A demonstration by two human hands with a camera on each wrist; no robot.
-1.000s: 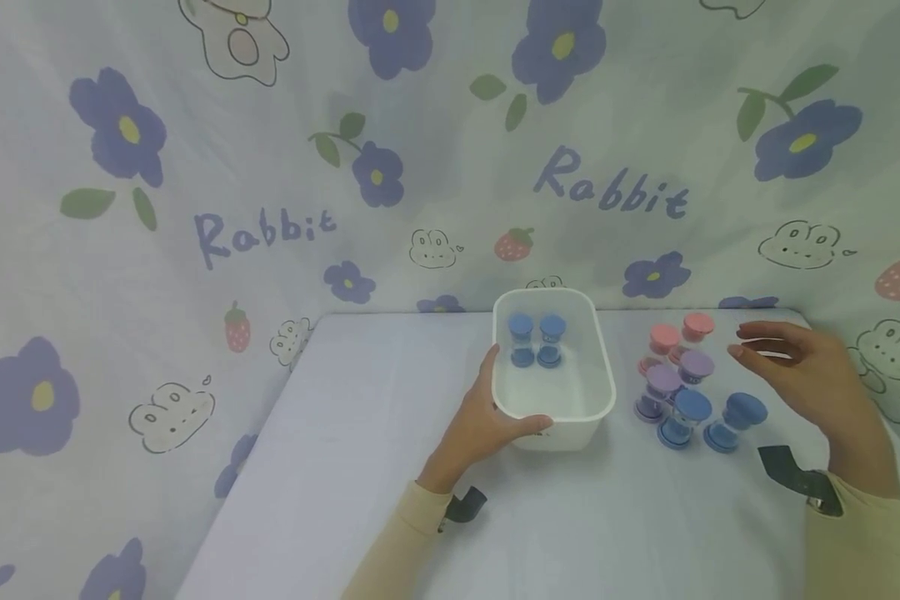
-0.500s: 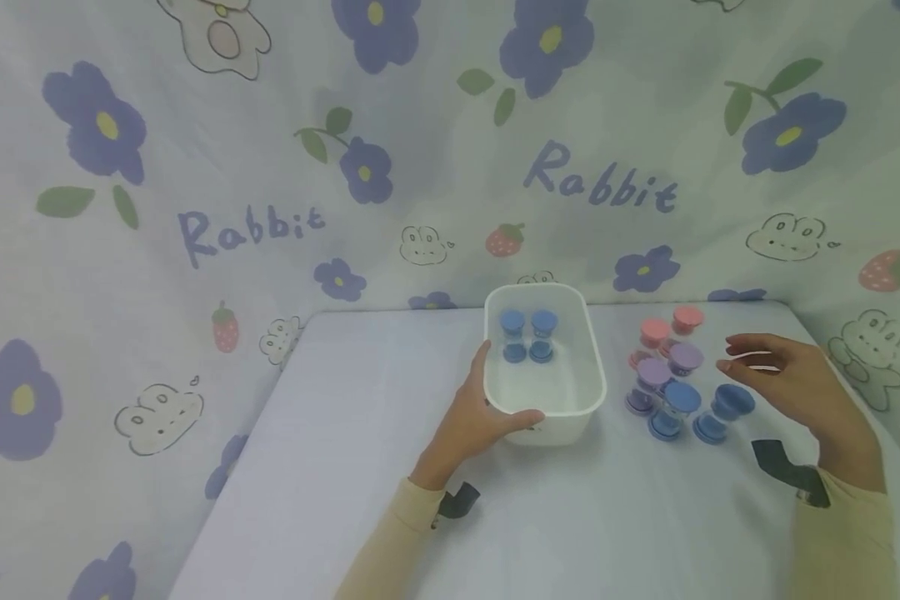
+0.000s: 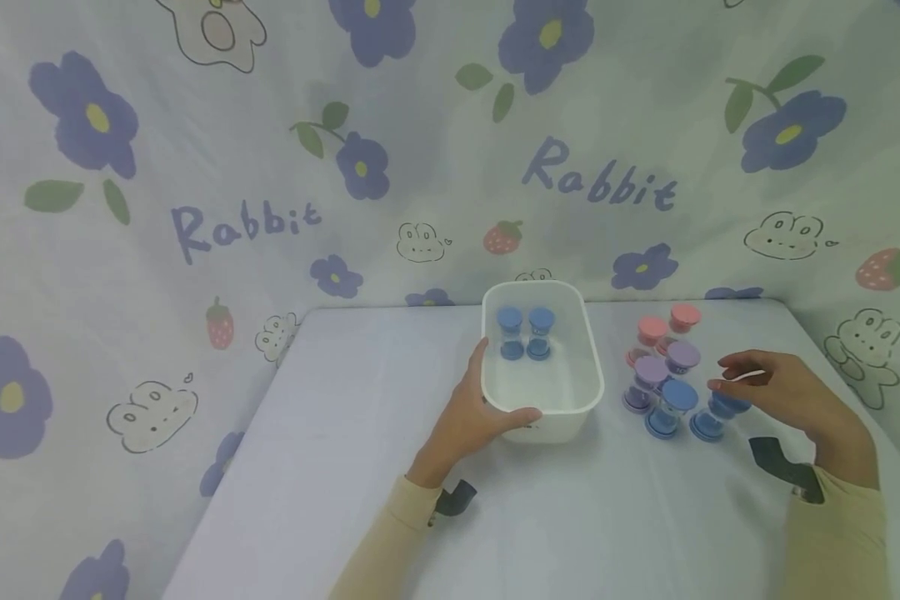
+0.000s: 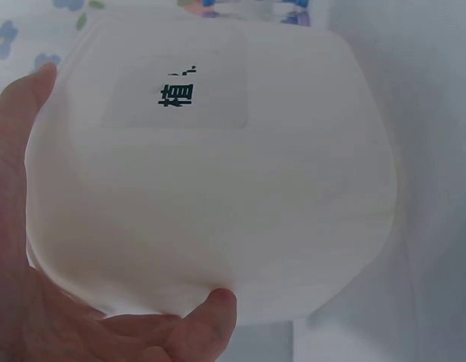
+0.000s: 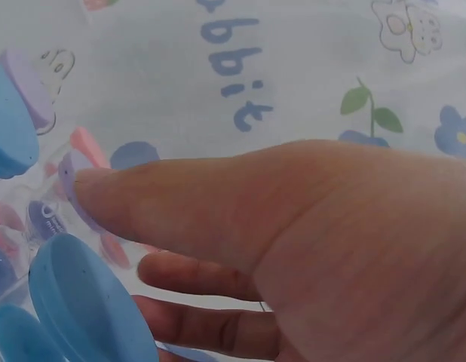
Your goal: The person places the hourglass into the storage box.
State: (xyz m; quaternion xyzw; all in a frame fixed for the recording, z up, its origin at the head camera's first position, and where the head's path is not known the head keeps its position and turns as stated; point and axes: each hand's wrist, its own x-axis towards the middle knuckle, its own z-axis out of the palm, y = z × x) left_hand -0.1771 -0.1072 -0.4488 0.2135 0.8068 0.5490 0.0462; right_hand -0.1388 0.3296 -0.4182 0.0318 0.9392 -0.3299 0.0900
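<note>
My left hand (image 3: pixel 468 421) holds a white plastic bin (image 3: pixel 542 429) at its near left corner, thumb along the front rim and fingers on the left wall. Two blue sand timers (image 3: pixel 511 321) stand inside the bin at its far left. To the right, my right hand (image 3: pixel 787 392) reaches over a blue sand timer (image 3: pixel 707 428), its fingertips overlapping the timer's cap in the head view. In the right wrist view, the blue cap (image 5: pixel 90 302) lies below my outstretched thumb (image 5: pixel 165 192), with the other fingers apart behind it.
Beside that timer stand another blue sand timer (image 3: pixel 677 397), two purple ones (image 3: pixel 650 372) and two pink ones (image 3: pixel 652 328), close together. A white table (image 3: pixel 330 433) meets a patterned cloth backdrop (image 3: pixel 420 108) at the back edge.
My right hand has come down and closer to the right blue timer, fingers now at its cap. The left hand keeps its hold on the bin. The head view has shifted slightly.
</note>
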